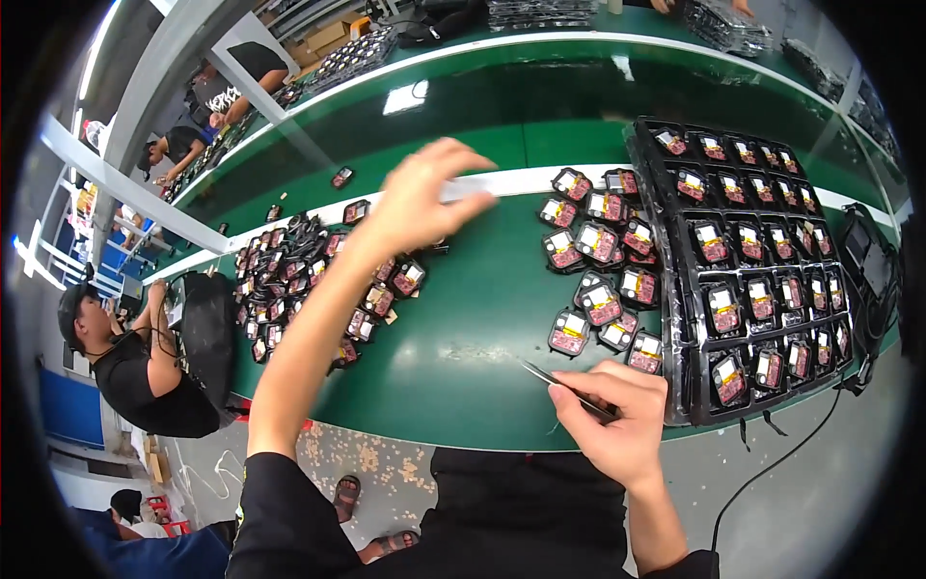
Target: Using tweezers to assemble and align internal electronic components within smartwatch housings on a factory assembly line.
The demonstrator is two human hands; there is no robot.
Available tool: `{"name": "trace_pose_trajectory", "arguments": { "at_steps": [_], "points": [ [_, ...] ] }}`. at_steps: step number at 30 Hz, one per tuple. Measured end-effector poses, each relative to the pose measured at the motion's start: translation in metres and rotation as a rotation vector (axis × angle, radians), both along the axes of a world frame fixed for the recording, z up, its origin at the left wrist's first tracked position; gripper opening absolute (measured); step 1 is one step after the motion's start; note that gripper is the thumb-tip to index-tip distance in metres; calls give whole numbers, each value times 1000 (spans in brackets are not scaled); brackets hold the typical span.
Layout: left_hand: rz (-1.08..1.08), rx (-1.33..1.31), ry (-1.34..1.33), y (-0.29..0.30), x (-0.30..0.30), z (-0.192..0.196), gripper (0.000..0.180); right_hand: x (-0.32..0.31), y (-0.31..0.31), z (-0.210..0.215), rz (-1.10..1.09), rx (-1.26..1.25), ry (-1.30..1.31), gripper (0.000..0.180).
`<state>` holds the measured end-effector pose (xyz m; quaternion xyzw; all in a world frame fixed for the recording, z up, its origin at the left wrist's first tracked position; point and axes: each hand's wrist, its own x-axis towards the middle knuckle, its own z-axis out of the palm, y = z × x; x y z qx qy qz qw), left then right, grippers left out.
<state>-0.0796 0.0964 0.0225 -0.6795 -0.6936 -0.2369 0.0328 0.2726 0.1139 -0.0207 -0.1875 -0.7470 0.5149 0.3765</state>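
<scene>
My left hand reaches out over the green conveyor belt, fingers spread and nothing in them, just above a heap of small black parts with pink and yellow inserts. My right hand rests near the belt's front edge and pinches thin metal tweezers, tips pointing left. A second cluster of the same small parts lies just beyond that hand. A black moulded tray on the right holds parts in its pockets.
Other people work along the belt at the left and far left. More black trays are stacked at the far side. A black cable hangs off the tray's near edge toward the speckled floor.
</scene>
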Motion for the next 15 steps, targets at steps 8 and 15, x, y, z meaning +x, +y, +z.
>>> {"name": "trace_pose_trajectory", "arguments": {
  "at_steps": [8,15],
  "points": [
    [590,-116,17,-85,-185,-28,29,-4,0,7,57,26,-25,15],
    [242,51,-153,-61,-74,2,33,-5,-3,7,0,-10,-78,15]
  ]
}}
